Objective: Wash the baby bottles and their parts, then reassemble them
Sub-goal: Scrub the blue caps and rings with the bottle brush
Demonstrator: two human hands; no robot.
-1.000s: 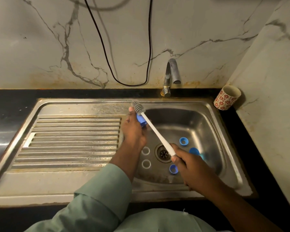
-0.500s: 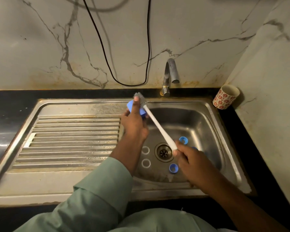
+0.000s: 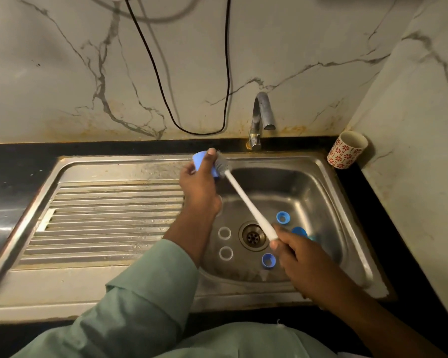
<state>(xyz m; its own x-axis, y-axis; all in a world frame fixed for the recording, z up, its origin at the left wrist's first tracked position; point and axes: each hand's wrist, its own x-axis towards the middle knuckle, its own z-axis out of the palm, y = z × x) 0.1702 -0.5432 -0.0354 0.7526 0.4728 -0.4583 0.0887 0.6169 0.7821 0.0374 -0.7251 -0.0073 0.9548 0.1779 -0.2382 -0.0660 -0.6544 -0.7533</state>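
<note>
My left hand (image 3: 199, 184) grips a blue bottle cap (image 3: 199, 159) above the back left corner of the sink basin (image 3: 318, 195). My right hand (image 3: 295, 251) holds the white handle of a bottle brush (image 3: 246, 200), and its grey bristle head touches the cap. On the basin floor lie two blue screw rings (image 3: 283, 217) (image 3: 268, 260), another blue part (image 3: 300, 231) partly behind my right hand, and two clear rings (image 3: 224, 233) (image 3: 226, 253) beside the drain (image 3: 252, 236).
The tap (image 3: 261, 117) stands at the back edge of the sink, with no water running. A ribbed steel drainboard (image 3: 101, 218) lies to the left. A patterned cup (image 3: 347, 149) leans in the right corner. A black cable (image 3: 166, 94) hangs on the marble wall.
My left hand has lifted the blue cap up and back toward the sink's rear edge. The brush head followed it, and my right hand shifted slightly upward.
</note>
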